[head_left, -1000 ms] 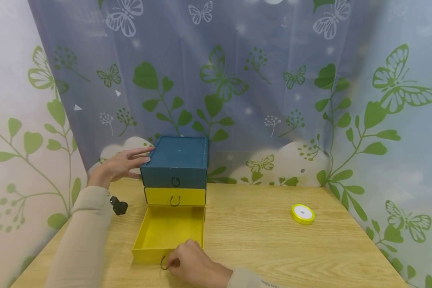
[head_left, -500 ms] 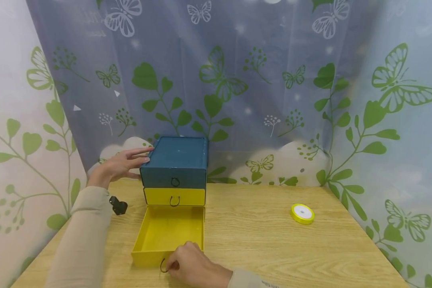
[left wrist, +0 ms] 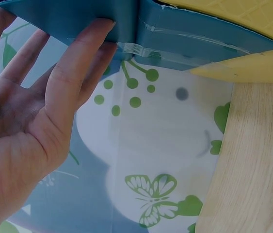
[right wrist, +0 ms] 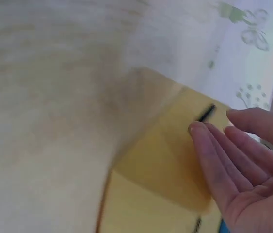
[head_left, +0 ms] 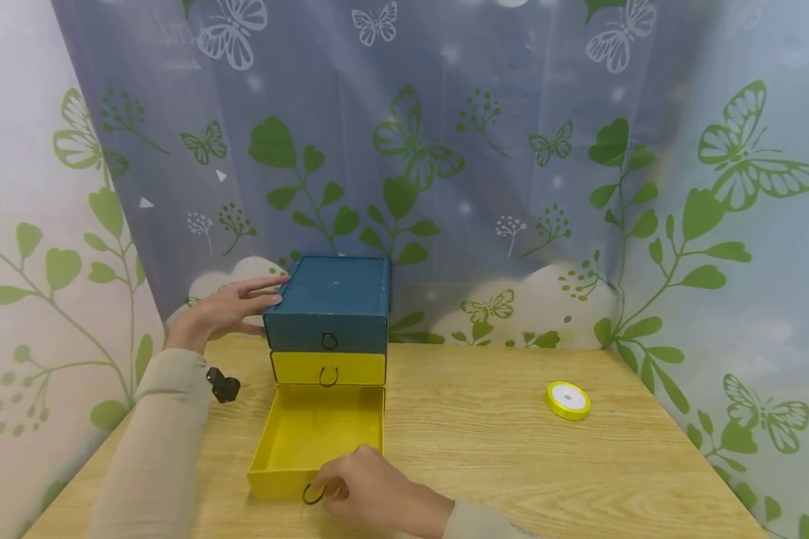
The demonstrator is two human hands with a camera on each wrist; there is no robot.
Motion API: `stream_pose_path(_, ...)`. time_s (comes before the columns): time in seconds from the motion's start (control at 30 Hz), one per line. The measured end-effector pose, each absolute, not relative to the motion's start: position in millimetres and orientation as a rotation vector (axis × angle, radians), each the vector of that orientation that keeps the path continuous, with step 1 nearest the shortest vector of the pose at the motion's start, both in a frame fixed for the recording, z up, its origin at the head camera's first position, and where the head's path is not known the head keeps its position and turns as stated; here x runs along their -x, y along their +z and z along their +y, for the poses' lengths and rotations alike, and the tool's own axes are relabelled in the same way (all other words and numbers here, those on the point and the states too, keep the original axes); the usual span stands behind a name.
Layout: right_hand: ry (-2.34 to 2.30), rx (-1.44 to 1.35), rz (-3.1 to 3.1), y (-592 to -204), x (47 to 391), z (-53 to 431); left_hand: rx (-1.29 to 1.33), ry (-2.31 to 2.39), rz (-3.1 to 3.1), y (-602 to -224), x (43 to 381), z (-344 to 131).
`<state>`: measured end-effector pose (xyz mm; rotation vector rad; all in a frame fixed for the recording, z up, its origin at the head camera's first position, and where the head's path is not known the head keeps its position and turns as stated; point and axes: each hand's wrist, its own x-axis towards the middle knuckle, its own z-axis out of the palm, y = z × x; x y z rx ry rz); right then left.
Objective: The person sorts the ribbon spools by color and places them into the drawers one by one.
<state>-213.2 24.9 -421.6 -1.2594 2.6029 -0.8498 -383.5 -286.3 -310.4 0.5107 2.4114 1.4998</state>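
Note:
A small chest has a blue top (head_left: 337, 284), a blue drawer front (head_left: 326, 333) and a yellow drawer (head_left: 357, 368) below it. Its lowest yellow drawer (head_left: 317, 430) stands pulled out, and nothing lies in the visible part of it. My left hand (head_left: 232, 308) rests with spread fingers against the chest's left side; the left wrist view shows its fingertips on the blue wall (left wrist: 102, 24). At the front of the pulled-out drawer hangs a black loop handle (head_left: 313, 494). My right hand (head_left: 377, 490) is at this loop, thumb and fingers apart in the right wrist view, a fingertip at or touching it.
A roll of yellow ribbon (head_left: 568, 400) lies on the wooden table (head_left: 485, 449) to the right. A small black object (head_left: 224, 386) sits left of the chest, beside my left sleeve. Patterned curtains (head_left: 472, 187) stand behind and at both sides.
My right hand has shifted slightly to the right and its pinch on the loop has loosened, so more of the loop shows. The left hand and the drawer look unchanged.

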Motion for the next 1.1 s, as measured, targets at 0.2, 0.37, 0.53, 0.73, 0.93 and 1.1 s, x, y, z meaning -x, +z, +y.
stream_pose_path(0.2,-0.985,1.12,2.616,-392.7,223.7,57.1,-0.529,1.503,2.402,-308.3,382.9,-286.8)
stream_pose_path(0.37,-1.011,1.087,2.669,-383.3,240.7,98.5,-0.535,1.503,2.402,-308.5,384.0,-288.2)
stream_pose_path(0.53,-0.947,1.003,2.803,-380.1,256.3,142.4,-0.529,1.503,2.409,-309.4,383.8,-288.8)
stream_pose_path(0.73,-0.862,0.958,2.936,-382.2,273.3,192.8,-0.526,1.498,2.414,-309.0,382.8,-289.5)
stream_pose_path(0.93,-0.745,0.85,3.07,-390.8,285.1,244.0,-0.516,1.502,2.407,-308.5,382.3,-287.6)
stream_pose_path(1.1,-0.655,0.771,3.124,-397.3,297.6,288.7,-0.519,1.497,2.402,-308.9,384.0,-286.8)
